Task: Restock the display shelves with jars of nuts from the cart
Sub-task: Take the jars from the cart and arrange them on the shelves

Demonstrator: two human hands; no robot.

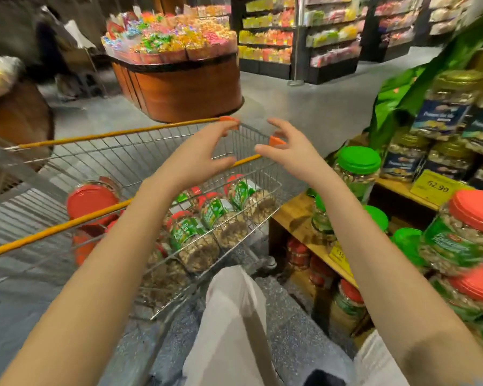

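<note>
**Hands.** Your left hand (204, 154) and right hand (287, 154) were both raised above the far end of the cart (117, 132). Their fingers were spread and loosely bent, and they grasped nothing. Neither touched a jar. The left fingertips lay close to the cart's orange corner piece, but contact could not be confirmed.

**Progress, as judged: partly done.**
- The jars of nuts (223, 218) lay on their sides in the cart's basket, several of them with red lids.
- A lone red-lidded jar (91, 201) sat at the basket's left side.
- The display shelves (293, 215) to your right already carried stock. A green-lidded jar (357, 162) stood on the upper board, stacked red-lidded jars (469, 227) sat at the near right, and more jars stood on the lowest tier.
- Bare board showed on the middle shelf, so room was left to fill.
- The cart's visible load was yet to be shelved.

**Limits of inspection.**
- Motion blur smeared most labels.
- Your forearms covered part of the load, so no exact count was possible.
- The lowest tier was dark.
- The shelves ran out of view at the right edge, so their full state could not be assessed.
</note>
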